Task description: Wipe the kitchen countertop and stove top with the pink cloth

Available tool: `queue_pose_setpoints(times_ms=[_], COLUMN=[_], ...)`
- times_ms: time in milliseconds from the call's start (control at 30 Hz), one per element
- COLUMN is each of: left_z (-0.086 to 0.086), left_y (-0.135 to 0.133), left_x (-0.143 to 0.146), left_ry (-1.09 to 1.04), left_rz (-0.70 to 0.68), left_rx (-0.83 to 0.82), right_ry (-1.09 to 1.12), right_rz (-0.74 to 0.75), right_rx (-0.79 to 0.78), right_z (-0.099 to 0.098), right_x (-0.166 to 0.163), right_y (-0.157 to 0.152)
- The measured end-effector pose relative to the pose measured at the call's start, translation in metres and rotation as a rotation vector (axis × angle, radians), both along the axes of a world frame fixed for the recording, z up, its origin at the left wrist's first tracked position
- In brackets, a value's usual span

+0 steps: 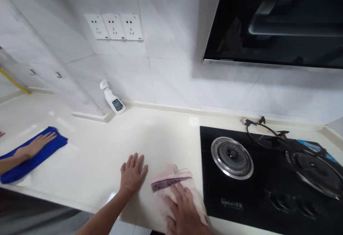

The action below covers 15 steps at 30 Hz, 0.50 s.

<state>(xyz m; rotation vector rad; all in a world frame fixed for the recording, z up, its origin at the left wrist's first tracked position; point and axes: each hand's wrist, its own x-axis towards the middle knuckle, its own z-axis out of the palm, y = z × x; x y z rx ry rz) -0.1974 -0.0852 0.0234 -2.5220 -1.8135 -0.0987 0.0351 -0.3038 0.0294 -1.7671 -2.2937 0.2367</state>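
Note:
My left hand [132, 174] lies flat on the cream countertop [102, 149], fingers stretched out, holding nothing. My right hand [183, 210] presses flat on a pink cloth [171, 181] with a dark stripe, just left of the black gas hob [270, 181]. The cloth sits near the counter's front edge, partly hidden under my right hand.
At the far left another person's hand [34, 145] rests on a blue cloth [32, 156]. A white spray bottle [114, 99] leans in the corner by the wall. A removed pan support [264, 133] lies at the hob's back. Sockets [115, 26] and a range hood [276, 20] are above.

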Motion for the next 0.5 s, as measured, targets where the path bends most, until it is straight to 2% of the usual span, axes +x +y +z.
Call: queue_pose_setpoints(times_ms=[100,167,233,333,400,500], left_z=[-0.003,-0.004,-0.004,-0.001,0.001,0.003], left_y=[0.002,0.003,0.003,0.002,0.0,0.0], left_x=[-0.001,-0.002,-0.003,-0.003,-0.003,-0.002], left_ry=[0.015,0.019,0.014,-0.001,-0.016,-0.029], left_rz=[0.008,0.006,-0.006,-0.025,-0.023,-0.011], left_rx=[0.006,0.005,0.008,0.01,0.007,-0.005], right_ry=[0.107,0.114,0.087,0.033,0.0,-0.017], right_rz=[0.253,0.329,0.332,0.311,0.295,0.196], right_rx=[-0.038,0.011,0.117,0.303,0.417,0.581], right_z=[0.019,0.017,0.007,-0.008,-0.013,-0.021], right_x=[-0.039,-0.058,-0.067,-0.055,-0.035,0.003], right_y=[0.03,0.041,0.042,0.031,0.018,-0.012])
